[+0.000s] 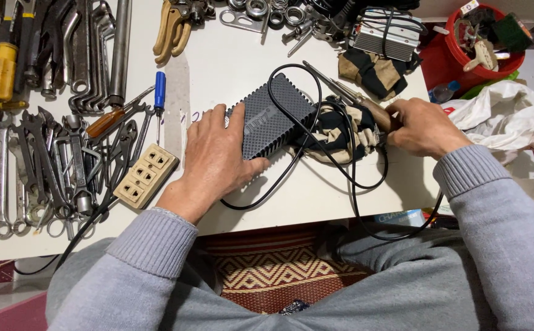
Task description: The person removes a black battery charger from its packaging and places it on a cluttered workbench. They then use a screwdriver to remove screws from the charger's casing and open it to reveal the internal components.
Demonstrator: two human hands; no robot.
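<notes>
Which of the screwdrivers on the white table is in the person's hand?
The wooden-handled screwdriver, gripped by the right hand, shaft pointing up-left. The blue-handled screwdriver and the orange-handled screwdriver lie untouched, left of the left hand.

Workshop, wrenches (pixel 46 165) (many), tool-strewn bench (pixel 230 55)

White worktable (pixel 230 55) under even light; below its edge, a woven mat (pixel 279 270) with brown and cream zigzag pattern; dark red floor (pixel 9 312).
</notes>
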